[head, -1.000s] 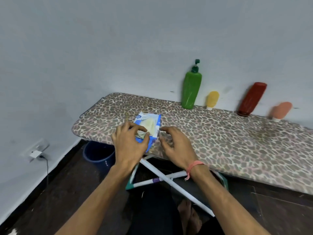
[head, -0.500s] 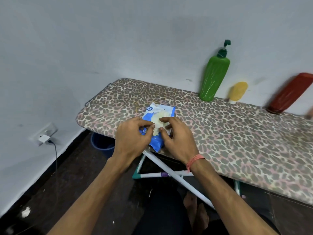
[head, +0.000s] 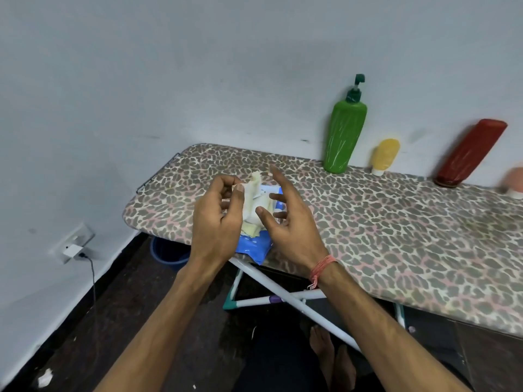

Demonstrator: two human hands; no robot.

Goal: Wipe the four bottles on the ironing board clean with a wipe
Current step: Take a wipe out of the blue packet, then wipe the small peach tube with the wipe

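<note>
The left hand [head: 218,219] is raised above the near edge of the ironing board [head: 396,230], and its thumb and curled fingers pinch a pale, crumpled wipe [head: 253,199]. The right hand [head: 288,219] is just beside it with the fingers spread and relaxed, holding nothing. Under both hands lies the blue pack of wipes [head: 253,246], near the board's edge, with some more pale sheets showing at its opening.

The wipe looks thin, soft and damp, so I think it will hang limp and stick to itself; it is better to open it with both hands and fold it into a pad in the palm.

Farther away, against the wall, the four bottles lean in a row: a tall green pump bottle [head: 345,137], a small yellow bottle [head: 385,155], a dark red bottle [head: 469,152], and a pink bottle [head: 515,181] cut by the frame edge. They look like light plastic, smooth and maybe slippery when wet. I would hold each one around the middle of the body, and the green one below the pump, because the padded board gives a soft, unsteady surface.
</note>
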